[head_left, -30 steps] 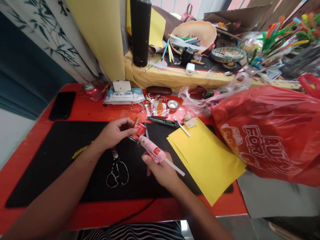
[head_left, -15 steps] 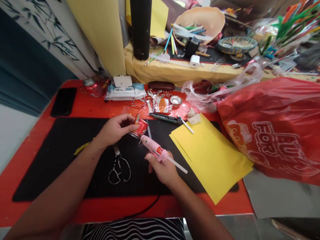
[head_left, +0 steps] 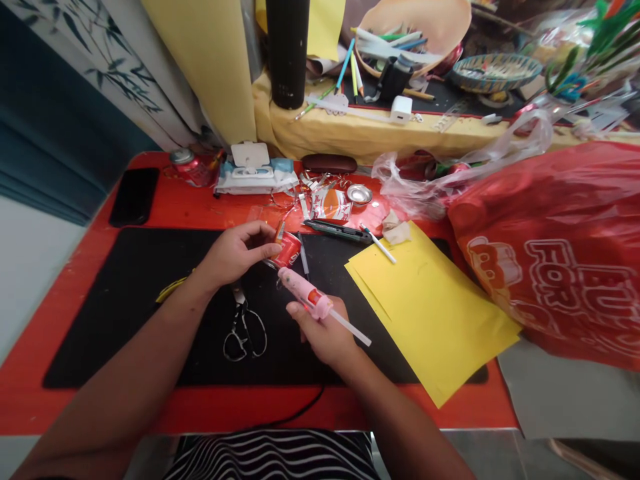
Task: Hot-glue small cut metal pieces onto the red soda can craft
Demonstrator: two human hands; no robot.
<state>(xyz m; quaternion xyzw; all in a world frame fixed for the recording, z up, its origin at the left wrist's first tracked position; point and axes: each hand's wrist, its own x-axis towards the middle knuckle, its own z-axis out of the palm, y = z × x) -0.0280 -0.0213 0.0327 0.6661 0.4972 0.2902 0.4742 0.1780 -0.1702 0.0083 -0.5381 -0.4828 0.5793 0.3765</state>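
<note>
My left hand pinches a small red aluminium can piece, with a thin orange strip sticking up from it. My right hand is wrapped around a pink hot glue gun, and a white glue stick pokes out of its back end. The gun's nozzle points up toward the can piece, a little below it. I cannot tell whether the two touch. Black-handled scissors lie on the black mat just below my left wrist.
Yellow paper sheets lie right of my hands, with a utility knife and a white marker above them. Metal scraps, a crushed red can and a red plastic bag surround the mat on the red table.
The whole scene has drifted slightly up and to the right as my head moved. My hands keep the can piece and glue gun in much the same grip.
</note>
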